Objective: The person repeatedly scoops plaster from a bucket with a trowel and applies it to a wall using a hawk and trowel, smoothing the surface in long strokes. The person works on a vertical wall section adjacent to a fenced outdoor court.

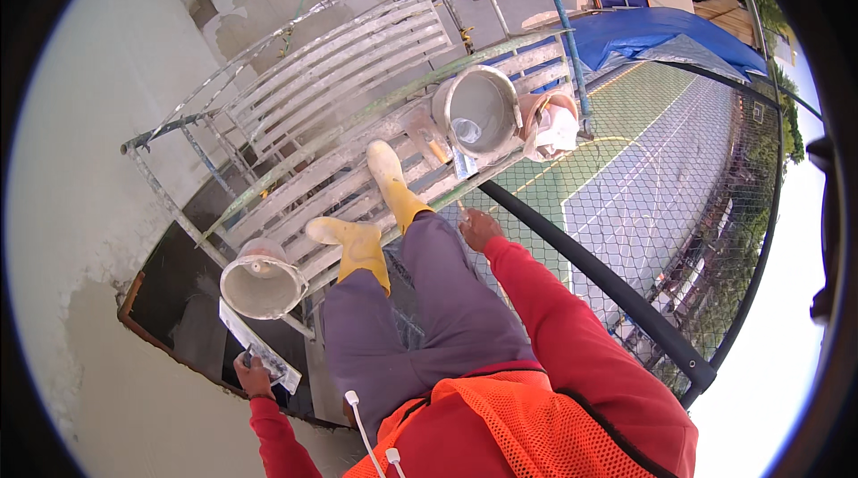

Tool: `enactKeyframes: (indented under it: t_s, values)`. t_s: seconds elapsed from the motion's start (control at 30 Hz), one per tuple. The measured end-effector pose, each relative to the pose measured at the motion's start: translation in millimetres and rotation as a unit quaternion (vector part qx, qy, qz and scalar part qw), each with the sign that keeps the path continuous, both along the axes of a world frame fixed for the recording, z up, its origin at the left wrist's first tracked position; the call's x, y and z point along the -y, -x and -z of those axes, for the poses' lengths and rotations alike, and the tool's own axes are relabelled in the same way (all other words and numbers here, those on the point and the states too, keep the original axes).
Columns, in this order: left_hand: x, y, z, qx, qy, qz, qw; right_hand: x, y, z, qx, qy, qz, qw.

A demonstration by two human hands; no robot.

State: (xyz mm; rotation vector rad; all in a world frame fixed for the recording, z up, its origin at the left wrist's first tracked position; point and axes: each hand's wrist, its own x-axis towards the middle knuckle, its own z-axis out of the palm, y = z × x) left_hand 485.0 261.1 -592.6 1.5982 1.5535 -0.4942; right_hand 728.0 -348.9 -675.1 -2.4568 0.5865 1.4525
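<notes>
My left hand point(255, 377) is closed around the handle of a long flat plastering trowel point(257, 344), whose pale blade is smeared with plaster. The blade stands just below a dirty round bucket point(263, 289) at the left end of the scaffold planks. To the right of my legs, my right hand point(481, 230) is closed, with a thin light-coloured piece poking out at its fingers; the rest of what it holds cannot be made out. Beyond it, a flat metal blade point(465, 163) shows by a large mixing bucket point(476, 112) with grey contents and a clear scoop-like piece inside.
My yellow boots point(362, 246) stand on slatted, plaster-stained planks point(331, 201) with gaps. A smaller bucket point(548, 125) holds a white bag or cloth. Scaffold rails point(393, 125) run beyond. Netting with a dark bar point(590, 268) borders the right, a plastered wall point(98, 138) the left.
</notes>
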Motion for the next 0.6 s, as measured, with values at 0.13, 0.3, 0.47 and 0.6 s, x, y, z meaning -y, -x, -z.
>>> enactKeyframes:
  t_s: [0.13, 0.3, 0.47, 0.6]
  values:
    - [27.5, -106.8, 8.1, 0.029, 0.036, 0.049, 0.998, 35.5, 17.4, 32.4, 0.009, -0.014, 0.070, 0.997]
    - [94.6, -230.3, 33.5, 0.033, 0.062, 0.147, 0.987, 129.8, 18.9, 61.6, 0.065, 0.072, 0.136, 0.986]
    - [156.4, -309.0, 40.3, 0.034, 0.103, 0.218, 0.970, 225.4, -31.4, 86.6, 0.275, 0.210, 0.245, 0.906]
    - [184.9, -340.8, 44.8, 0.010, 0.101, 0.295, 0.950, 278.9, -76.6, 110.9, 0.348, 0.278, 0.221, 0.868]
